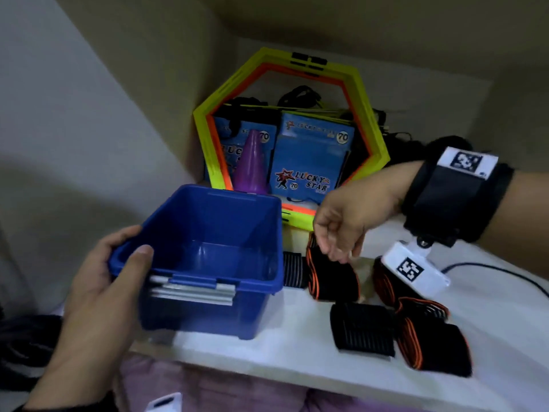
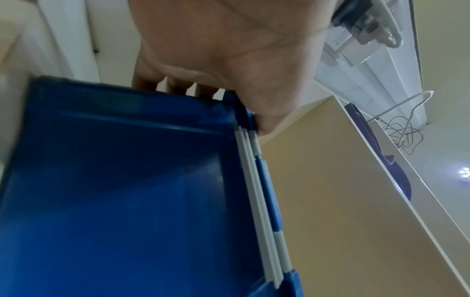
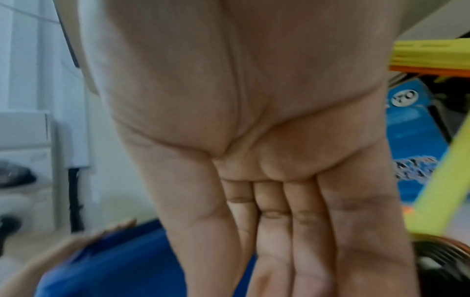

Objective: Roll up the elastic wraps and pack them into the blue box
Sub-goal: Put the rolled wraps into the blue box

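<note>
1. White shelf surface (image 1: 297,349) runs under both hands, with cream walls meeting in a corner behind it.
2. One blue box (image 1: 208,257) sits at the shelf's near left edge, its top open and nothing visible inside; a white-and-blue latch handle hangs on its near wall.
3. The left hand (image 1: 98,289) grips the box's near left corner, thumb hooked over the rim and the fingers wrapped along the outer left wall. The left wrist view shows the same hold (image 2: 229,60) from below, fingers behind the box's edge (image 2: 122,180).
4. The right hand (image 1: 347,221) hangs just right of the box, holding nothing, its fingers pointing down and loosely bent. In the right wrist view the fingers (image 3: 274,231) lie side by side, nearly straight.
5. Elastic wraps, black with orange or grey stripes, lie on the shelf below and to the right of the right hand. Five bundles can be counted, though blur makes the count uncertain:
   - one orange-edged wrap (image 1: 332,275) directly under the right fingertips, not clearly touched;
   - one grey-striped roll (image 1: 292,269) between that wrap and the box;
   - one plain black roll (image 1: 364,330) nearer the viewer;
   - one orange-striped bundle (image 1: 433,343) to its right;
   - one orange-edged piece (image 1: 383,281) partly hidden behind the right wrist camera.
6. Beyond both hands, against the back wall, stand stacked yellow and orange hexagonal rings (image 1: 371,120).
7. Inside the rings are two blue "Lucky Star" packets (image 1: 312,162) and one purple cone (image 1: 252,165).
</note>
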Demonstrator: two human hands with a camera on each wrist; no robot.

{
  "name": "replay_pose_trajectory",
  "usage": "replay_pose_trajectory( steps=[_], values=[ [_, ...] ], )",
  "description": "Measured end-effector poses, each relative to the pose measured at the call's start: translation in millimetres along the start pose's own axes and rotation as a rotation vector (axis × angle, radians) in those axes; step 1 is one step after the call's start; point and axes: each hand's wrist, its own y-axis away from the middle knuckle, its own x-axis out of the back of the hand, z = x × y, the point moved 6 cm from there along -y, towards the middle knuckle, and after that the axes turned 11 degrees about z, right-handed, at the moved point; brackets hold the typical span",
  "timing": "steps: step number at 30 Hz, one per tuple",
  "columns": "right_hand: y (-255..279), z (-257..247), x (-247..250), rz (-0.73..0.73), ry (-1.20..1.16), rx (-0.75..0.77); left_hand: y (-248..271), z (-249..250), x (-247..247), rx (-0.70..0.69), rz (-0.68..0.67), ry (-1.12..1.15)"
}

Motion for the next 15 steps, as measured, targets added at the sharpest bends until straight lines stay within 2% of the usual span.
replay_pose_trajectory(
  steps=[3, 5, 9, 15],
  values=[
    [6.2, 37.5, -44.6, -0.055, 0.124, -0.046, 2.1, -0.6, -4.7, -0.029, 0.042, 0.023],
    [6.7, 54.5, -66.1, -0.04, 0.216, -0.051, 1.8, -2.6, -6.4, -0.064, 0.058, 0.022],
    [3.3, 71.1, -75.1, 0.078, 0.266, -0.066, -0.9, -6.8, -5.5, -0.11, 0.067, -0.004],
    [10.3, 65.0, -83.8, 0.08, 0.25, 0.016, -0.9, -4.8, -5.4, -0.114, 0.057, 0.006]
  ],
)
